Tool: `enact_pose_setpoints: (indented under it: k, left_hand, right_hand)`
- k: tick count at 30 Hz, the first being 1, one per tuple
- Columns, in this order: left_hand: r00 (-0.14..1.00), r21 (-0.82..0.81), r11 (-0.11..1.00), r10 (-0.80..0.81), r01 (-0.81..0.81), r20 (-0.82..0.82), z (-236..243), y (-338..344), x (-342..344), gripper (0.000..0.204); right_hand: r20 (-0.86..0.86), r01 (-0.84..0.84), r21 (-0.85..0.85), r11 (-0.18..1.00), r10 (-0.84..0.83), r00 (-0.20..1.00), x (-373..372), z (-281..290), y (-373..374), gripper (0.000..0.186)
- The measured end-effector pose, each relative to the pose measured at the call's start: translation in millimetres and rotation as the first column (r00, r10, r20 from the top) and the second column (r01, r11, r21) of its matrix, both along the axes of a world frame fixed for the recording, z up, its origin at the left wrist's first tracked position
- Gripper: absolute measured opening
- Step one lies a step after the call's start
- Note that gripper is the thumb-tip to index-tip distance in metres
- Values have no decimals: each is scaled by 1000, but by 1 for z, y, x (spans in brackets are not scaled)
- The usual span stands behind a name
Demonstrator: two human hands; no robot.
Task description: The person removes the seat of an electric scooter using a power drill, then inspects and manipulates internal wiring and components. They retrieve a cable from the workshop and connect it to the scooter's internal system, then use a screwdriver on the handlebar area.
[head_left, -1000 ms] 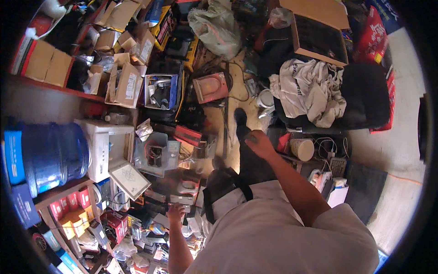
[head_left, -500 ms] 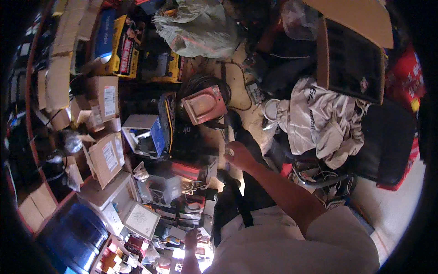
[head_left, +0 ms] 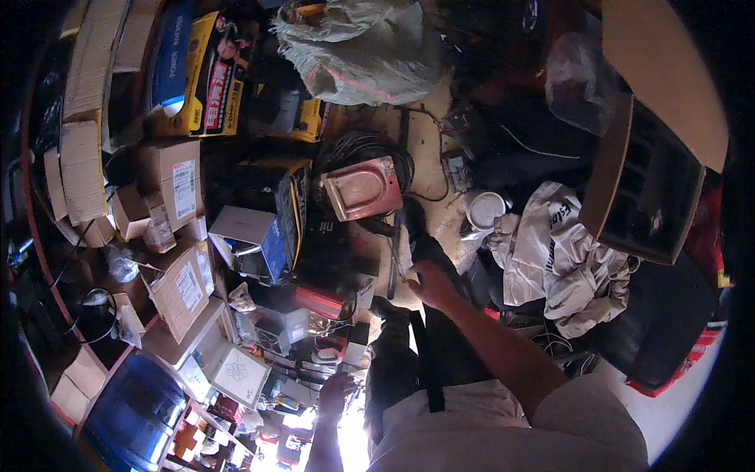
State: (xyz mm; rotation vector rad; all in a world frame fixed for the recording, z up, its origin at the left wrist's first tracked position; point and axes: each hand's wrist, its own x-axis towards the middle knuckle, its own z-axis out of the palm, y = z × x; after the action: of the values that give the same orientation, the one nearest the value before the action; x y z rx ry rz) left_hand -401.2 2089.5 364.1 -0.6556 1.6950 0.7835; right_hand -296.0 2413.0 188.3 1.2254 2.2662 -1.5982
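Right hand out ahead at mid-scene, fingers curled shut around a thin dark strip, maybe a tool handle or strap; too dim to name for sure. Gripped at its near end, so the far end runs up toward the pink metal tray resting on a coil of black cable. Left hand low and near, pressed among small packets and boxes; fingers hidden in glare, open or clenched impossible to tell.

Hardly any free room. Cardboard boxes stacked tight along the left, a blue water bottle at near left. Crumpled white shirt heaped just right of the right forearm, white round lid beside it. Wooden box with dark slats far right. Only a narrow strip of pale floor showing beyond the tray.
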Motion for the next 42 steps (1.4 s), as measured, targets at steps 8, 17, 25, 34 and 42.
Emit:
enact_pose_setpoints:
  k: [8, 17, 25, 34, 42]
  left_hand:
    - [984, 106, 978, 178, -179, 23, -7, -31, 24, 31]
    - [976, -5, 980, 199, -199, 88, -30, -83, 59, 25]
    - [955, 23, 962, 267, -272, 127, -54, -110, 83, 26]
    - [988, -18, 988, 153, -153, 26, -30, -73, 73, 30]
    - [917, 56, 920, 391, -388, -74, 8, -77, 136, 26]
  right_hand:
    - [12, -136, 53, 989, 136, 991, -8, -6, 10, 28]
    - [122, -262, -40, 964, 265, 956, 16, -22, -63, 32]
    - [151, -243, -121, 962, 260, 954, 47, -44, -106, 34]
    - [187, -281, -125, 952, 301, 935, 30, -22, -66, 36]
    - [311, -560, 140, 816, 501, 808, 41, -19, 19, 34]
